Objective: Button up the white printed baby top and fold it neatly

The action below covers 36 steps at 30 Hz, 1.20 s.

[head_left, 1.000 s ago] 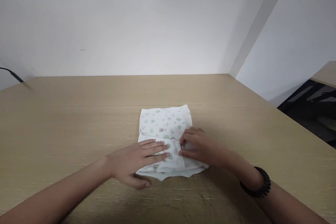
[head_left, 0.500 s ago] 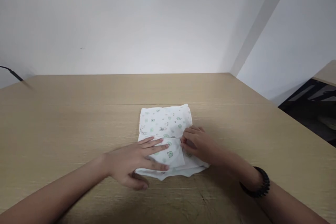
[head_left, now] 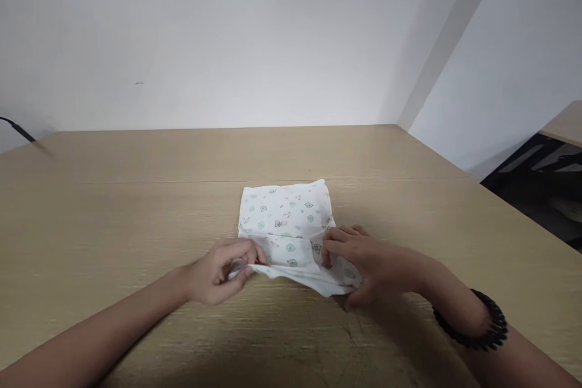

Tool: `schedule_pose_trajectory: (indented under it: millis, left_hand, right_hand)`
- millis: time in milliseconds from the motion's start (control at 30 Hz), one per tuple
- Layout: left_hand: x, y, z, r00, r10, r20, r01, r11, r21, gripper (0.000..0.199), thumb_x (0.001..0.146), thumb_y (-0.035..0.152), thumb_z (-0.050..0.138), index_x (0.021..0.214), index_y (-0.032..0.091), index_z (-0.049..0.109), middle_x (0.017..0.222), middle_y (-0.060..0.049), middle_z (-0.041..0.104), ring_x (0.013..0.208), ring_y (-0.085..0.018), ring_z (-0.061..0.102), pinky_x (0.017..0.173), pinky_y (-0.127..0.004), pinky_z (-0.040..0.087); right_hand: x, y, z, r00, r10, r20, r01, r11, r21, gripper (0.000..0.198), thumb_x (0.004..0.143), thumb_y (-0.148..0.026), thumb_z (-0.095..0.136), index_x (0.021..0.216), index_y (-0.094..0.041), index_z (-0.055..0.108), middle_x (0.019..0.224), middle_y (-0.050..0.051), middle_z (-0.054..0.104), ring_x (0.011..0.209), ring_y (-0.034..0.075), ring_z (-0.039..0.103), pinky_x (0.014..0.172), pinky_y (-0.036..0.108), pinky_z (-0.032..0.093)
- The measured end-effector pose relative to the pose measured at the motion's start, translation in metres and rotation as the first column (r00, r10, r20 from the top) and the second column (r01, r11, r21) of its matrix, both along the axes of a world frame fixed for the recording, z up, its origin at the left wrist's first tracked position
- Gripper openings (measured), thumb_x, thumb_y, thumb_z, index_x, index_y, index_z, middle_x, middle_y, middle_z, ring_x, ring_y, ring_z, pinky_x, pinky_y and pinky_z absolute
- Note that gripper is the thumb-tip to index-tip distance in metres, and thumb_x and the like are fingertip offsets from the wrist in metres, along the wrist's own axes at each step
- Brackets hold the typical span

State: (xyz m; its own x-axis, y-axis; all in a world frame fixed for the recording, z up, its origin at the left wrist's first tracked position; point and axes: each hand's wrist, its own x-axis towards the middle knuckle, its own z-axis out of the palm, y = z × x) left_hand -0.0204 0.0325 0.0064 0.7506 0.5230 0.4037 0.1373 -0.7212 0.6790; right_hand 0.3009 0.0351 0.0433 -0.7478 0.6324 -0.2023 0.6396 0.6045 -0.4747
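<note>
A white cloth (head_left: 291, 206) printed with small green and dark animal-like figures lies folded on the table, its far part flat and its near part in layers. My left hand (head_left: 227, 270) pinches the near left edge between thumb and fingers, lifting it slightly off the tabletop. At the near right corner is my right hand (head_left: 364, 264), its fingers bent over the top of the cloth and its thumb by the lower edge. A fold line crosses the middle of the cloth. The parts under both hands are hidden.
The wooden table (head_left: 150, 194) reaches back to a white wall (head_left: 218, 54). A thin black cable (head_left: 20, 130) shows at the far left. Past the right edge of the table is a dark open space (head_left: 541, 179). A black coiled band (head_left: 488, 327) circles my right wrist.
My left hand has gone from lying flat on the cloth to pinching its near left edge, which is now raised. My right hand has shifted right and nearer, to the near right corner.
</note>
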Motion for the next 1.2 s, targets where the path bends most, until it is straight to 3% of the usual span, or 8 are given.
schedule_pose_trajectory:
  millis: [100,200,367,533,733,933,1067,1200]
  left_hand:
    - [-0.006,0.005,-0.004,0.993,0.091,0.069,-0.083,0.991,-0.109,0.012,0.097,0.022,0.043,0.088,0.015,0.047,0.093,-0.012,0.062,0.082,-0.016,0.059,0.071,-0.025,0.048]
    - [-0.008,0.008,-0.007,0.99,0.104,0.091,-0.093,0.989,-0.115,0.014,0.097,0.025,0.045,0.087,0.015,0.048,0.091,-0.011,0.062,0.083,-0.016,0.058,0.072,-0.025,0.048]
    - [-0.008,0.009,-0.006,0.997,0.053,0.049,-0.047,0.992,-0.121,0.011,0.093,0.023,0.051,0.085,0.015,0.048,0.092,-0.012,0.064,0.081,-0.017,0.06,0.07,-0.026,0.05]
    - [-0.008,0.009,-0.003,0.999,0.021,0.028,-0.016,0.988,-0.155,0.014,0.093,0.024,0.051,0.084,0.014,0.049,0.091,-0.014,0.064,0.081,-0.018,0.061,0.072,-0.028,0.051]
    - [-0.009,0.01,-0.004,0.994,0.058,0.091,-0.046,0.991,-0.128,0.014,0.096,0.024,0.047,0.088,0.014,0.051,0.093,-0.014,0.064,0.085,-0.019,0.062,0.073,-0.027,0.051]
    - [-0.015,0.019,-0.008,0.986,0.096,0.139,-0.096,0.995,-0.007,0.008,0.097,0.018,0.045,0.093,0.014,0.052,0.096,-0.014,0.065,0.095,-0.021,0.064,0.083,-0.033,0.053]
    - [-0.028,0.031,-0.015,0.999,-0.001,-0.032,0.012,0.939,0.343,0.024,0.084,0.022,0.064,0.104,0.015,0.053,0.103,-0.015,0.066,0.101,-0.026,0.065,0.088,-0.036,0.054]
    - [-0.036,0.038,-0.02,0.989,0.048,-0.138,0.02,0.891,0.453,0.058,0.08,0.032,0.067,0.131,0.016,0.045,0.121,-0.017,0.063,0.113,-0.028,0.061,0.1,-0.04,0.049]
  right_hand:
    - [0.003,0.003,0.008,1.0,-0.017,0.0,0.017,1.0,0.007,0.033,0.07,-0.019,0.067,0.101,-0.024,0.059,0.107,0.003,0.06,0.1,0.025,0.055,0.094,0.042,0.039]
    - [0.009,0.007,0.006,1.0,-0.027,-0.012,0.028,0.998,0.053,0.043,0.069,-0.013,0.062,0.11,-0.025,0.061,0.121,0.005,0.06,0.112,0.028,0.054,0.097,0.043,0.04]
    - [0.019,0.014,-0.014,0.997,-0.064,0.037,0.057,0.984,0.167,0.088,0.068,-0.026,0.067,0.149,-0.023,0.033,0.158,0.01,0.022,0.144,0.035,0.02,0.116,0.056,0.013]
    - [0.019,0.015,-0.02,0.98,-0.15,0.132,0.138,0.986,0.096,0.095,0.079,-0.043,0.06,0.155,-0.015,0.011,0.158,0.014,0.017,0.144,0.037,0.019,0.114,0.066,0.005]
    - [0.009,0.014,-0.012,0.994,-0.051,0.096,0.023,0.962,0.274,0.084,0.077,-0.029,0.061,0.152,-0.016,0.026,0.155,0.015,0.028,0.144,0.038,0.018,0.111,0.069,0.003]
    - [-0.002,0.015,-0.025,0.953,0.145,-0.264,-0.07,0.959,0.274,0.03,0.094,-0.023,0.047,0.119,-0.022,0.062,0.116,0.008,0.068,0.112,0.023,0.059,0.105,0.043,0.035]
    - [-0.01,0.013,-0.03,0.874,-0.085,-0.478,0.152,0.983,0.103,0.03,0.101,-0.036,0.04,0.095,-0.019,0.064,0.084,0.003,0.067,0.074,0.017,0.059,0.07,0.028,0.045]
    - [-0.013,0.017,-0.03,0.779,-0.271,-0.565,0.303,0.952,-0.039,0.039,0.099,-0.044,0.042,0.075,-0.018,0.057,0.067,-0.001,0.055,0.063,0.014,0.048,0.059,0.026,0.038]
